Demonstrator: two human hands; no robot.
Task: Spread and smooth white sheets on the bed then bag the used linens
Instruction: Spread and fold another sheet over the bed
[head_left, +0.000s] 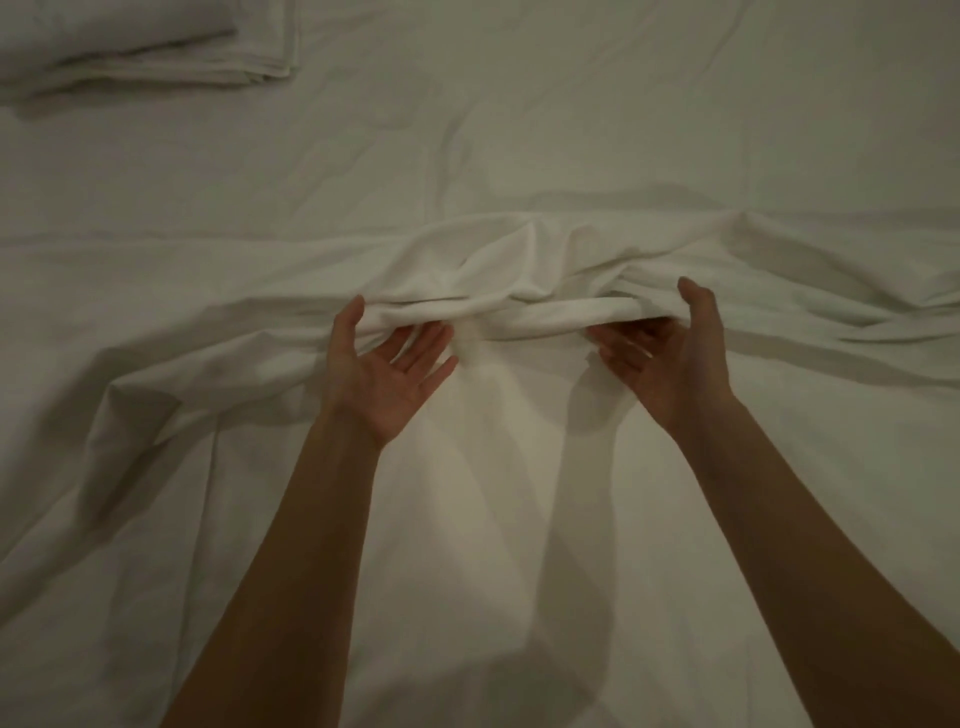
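Observation:
A white sheet (493, 467) covers the bed, wrinkled, with a bunched ridge of fabric (519, 306) running across the middle. Both my hands are palm up at that ridge. My left hand (387, 371) has straight fingers under the ridge's left part, its thumb raised against the fabric. My right hand (670, 358) lies under the ridge's right part with loosely spread fingers, and its thumb stands up behind the fold. The ridge rests between thumb and fingers of each hand; neither hand is plainly closed around it.
A folded stack of white linen (150, 47) lies at the far left on the bed. Flatter sheet (623, 104) stretches beyond the ridge, and more creases fan out at the left (130, 405).

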